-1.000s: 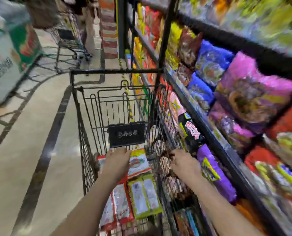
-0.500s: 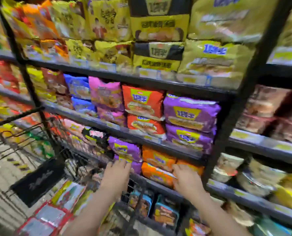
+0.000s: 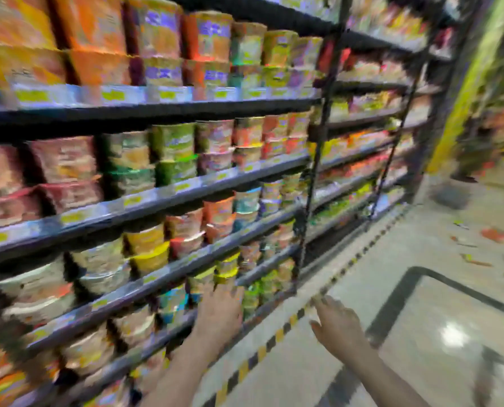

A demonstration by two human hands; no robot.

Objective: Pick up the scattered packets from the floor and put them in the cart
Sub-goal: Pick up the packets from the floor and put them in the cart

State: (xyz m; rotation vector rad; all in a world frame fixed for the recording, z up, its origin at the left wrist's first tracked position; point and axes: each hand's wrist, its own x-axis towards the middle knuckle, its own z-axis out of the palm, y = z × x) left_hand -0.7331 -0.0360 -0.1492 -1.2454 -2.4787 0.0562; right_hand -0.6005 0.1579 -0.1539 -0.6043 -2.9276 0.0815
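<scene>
since half a second ago the view has swung right, off the black wire cart and onto more shelving and open floor.

cart now out of view, so its load cannot be judged from here; left to right: tall black metal shelves (image 3: 168,198) stacked with blurred cup and bowl noodle tubs, the left hand (image 3: 220,314) raised in front of the low shelves with fingers loosely spread and holding nothing, the right hand (image 3: 337,326) over the pale glossy tiled floor (image 3: 421,333) with fingers apart and empty, then scattered red and orange flat packets (image 3: 493,235) lying on the floor well apart from both hands at far right. judged from this, several packets remain to collect. motion blur hides labels and the exact packet count; some are cut off by the right edge.
</scene>
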